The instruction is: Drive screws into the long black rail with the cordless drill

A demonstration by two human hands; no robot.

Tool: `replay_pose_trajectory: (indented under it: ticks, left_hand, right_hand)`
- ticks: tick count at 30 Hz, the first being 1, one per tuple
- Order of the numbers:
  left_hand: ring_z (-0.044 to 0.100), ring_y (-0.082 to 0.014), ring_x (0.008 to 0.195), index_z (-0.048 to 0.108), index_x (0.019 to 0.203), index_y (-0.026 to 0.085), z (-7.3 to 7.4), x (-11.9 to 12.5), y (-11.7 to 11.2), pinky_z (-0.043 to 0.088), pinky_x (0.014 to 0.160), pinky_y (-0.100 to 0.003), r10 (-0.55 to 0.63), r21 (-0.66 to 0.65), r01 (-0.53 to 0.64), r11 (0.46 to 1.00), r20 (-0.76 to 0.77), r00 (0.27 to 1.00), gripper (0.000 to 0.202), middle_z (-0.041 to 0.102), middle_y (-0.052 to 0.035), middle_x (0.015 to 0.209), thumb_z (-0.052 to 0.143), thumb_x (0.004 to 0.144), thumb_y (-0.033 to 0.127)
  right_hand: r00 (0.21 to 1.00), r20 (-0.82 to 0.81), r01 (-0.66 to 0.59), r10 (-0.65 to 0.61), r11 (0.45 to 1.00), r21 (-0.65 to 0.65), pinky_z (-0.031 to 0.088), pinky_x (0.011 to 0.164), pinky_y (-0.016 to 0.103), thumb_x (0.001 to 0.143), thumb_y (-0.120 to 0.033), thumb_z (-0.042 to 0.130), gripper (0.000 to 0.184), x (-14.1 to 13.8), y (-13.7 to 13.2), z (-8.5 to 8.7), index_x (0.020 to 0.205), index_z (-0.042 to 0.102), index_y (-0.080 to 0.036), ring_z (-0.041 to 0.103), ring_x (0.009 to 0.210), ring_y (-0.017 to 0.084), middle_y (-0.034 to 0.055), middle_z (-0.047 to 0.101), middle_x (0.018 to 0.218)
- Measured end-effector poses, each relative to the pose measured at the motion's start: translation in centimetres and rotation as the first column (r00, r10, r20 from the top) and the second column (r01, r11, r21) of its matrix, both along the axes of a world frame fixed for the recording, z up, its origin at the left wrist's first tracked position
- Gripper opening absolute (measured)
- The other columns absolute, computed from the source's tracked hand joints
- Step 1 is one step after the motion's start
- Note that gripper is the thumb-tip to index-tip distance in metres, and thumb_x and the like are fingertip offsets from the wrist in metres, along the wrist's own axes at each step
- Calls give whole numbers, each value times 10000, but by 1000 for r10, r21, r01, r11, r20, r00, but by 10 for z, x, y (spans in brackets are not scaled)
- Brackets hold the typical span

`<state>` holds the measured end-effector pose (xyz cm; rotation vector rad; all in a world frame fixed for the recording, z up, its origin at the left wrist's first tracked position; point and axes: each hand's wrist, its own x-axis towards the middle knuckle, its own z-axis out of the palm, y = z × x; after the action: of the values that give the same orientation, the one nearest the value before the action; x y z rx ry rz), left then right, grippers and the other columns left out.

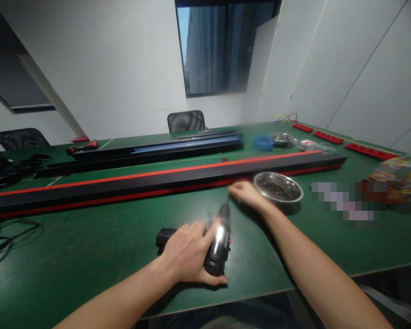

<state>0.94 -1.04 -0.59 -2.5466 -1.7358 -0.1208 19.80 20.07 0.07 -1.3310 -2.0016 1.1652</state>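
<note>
My left hand (187,251) is wrapped around a black and silver cordless drill (220,244). The drill lies on its side above the green table, handle to the left and bit pointing away from me. At the bit's tip, my right hand (246,193) has its fingers pinched together; whatever is between them is too small and blurred to make out. Just right of that hand stands a metal bowl (295,191) holding many small dark pieces, which look like screws. Beyond both hands stretches a long black bar (157,181) with red strips along its edges.
More long dark bars (188,148) lie farther back. Behind the bowl are a blue round object (263,143) and a second metal bowl (282,139). Black cables (12,237) lie at left, a colourful plastic bag (399,178) at right. Red strips (370,151) line the far right edge.
</note>
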Motion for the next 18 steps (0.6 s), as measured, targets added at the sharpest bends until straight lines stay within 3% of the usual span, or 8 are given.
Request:
replay_pose_trajectory:
  ticks: [5,12,15,18]
  left_hand:
    - [614,-334,939,248,1607,198,0,0,0,495,834,-456,2,7,-2,1000,-7,1000,1273,614,-124,1102,560,629,950]
    - [593,-330,919,237,1612,197,0,8,-2,507,820,-460,57,42,-56,998,-34,998,1272,600,-117,1077,578,636,937]
    - [585,-330,913,226,1616,189,-3,15,-3,511,788,-454,177,87,-174,981,-35,984,1244,588,-120,1060,570,673,924]
    - [585,-326,896,233,1613,176,-5,20,-4,510,763,-443,272,110,-267,957,-35,962,1206,579,-119,1032,560,710,905]
  right_hand:
    - [999,-40,-11,11,1000,-4,428,569,210,953,-276,591,291,0,2,-3,739,700,-111,576,603,119,77,705,731]
    - [997,19,68,-69,997,38,460,563,226,944,-291,638,219,-1,11,-16,938,741,-98,650,650,154,112,750,842]
    - [988,100,100,-122,975,200,498,662,250,952,-310,623,213,-2,11,-16,947,747,-136,695,732,183,95,761,857]
    - [973,158,88,-167,906,414,499,796,265,944,-313,618,190,-1,8,-10,932,748,-174,708,883,204,91,771,952]
